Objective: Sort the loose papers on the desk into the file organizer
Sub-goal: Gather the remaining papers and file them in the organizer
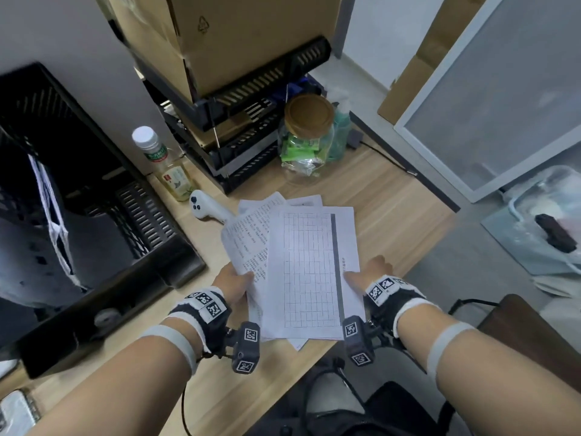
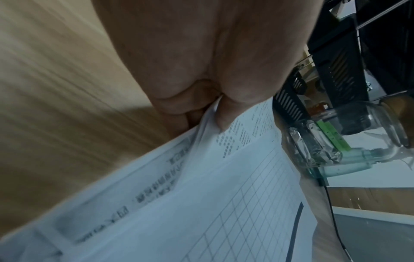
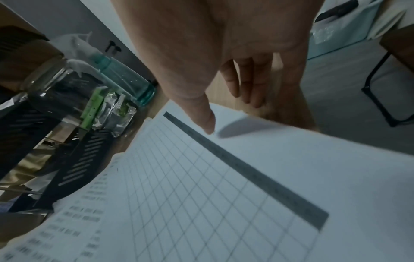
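Observation:
I hold a fanned bundle of loose papers (image 1: 308, 269) over the wooden desk (image 1: 393, 209). A sheet with a ruled grid (image 3: 201, 195) lies on top, printed text sheets (image 2: 241, 134) beneath it. My left hand (image 1: 235, 284) pinches the left edge of the text sheets between thumb and fingers (image 2: 208, 115). At the right edge my right hand (image 1: 367, 270) has its thumb (image 3: 209, 124) on the grid sheet, and its fingers reach past the edge. The black slotted file organizer (image 1: 94, 215) stands to the left, with a white sheet (image 1: 50, 215) in one compartment.
A stack of black trays (image 1: 245, 130) carries a cardboard box (image 1: 226, 36) at the back. Near it stand a glass jar (image 1: 309, 133) with a brown lid and a teal spray bottle (image 1: 341, 127). A drink bottle (image 1: 166, 165) and a white controller (image 1: 204, 207) lie beside the organizer.

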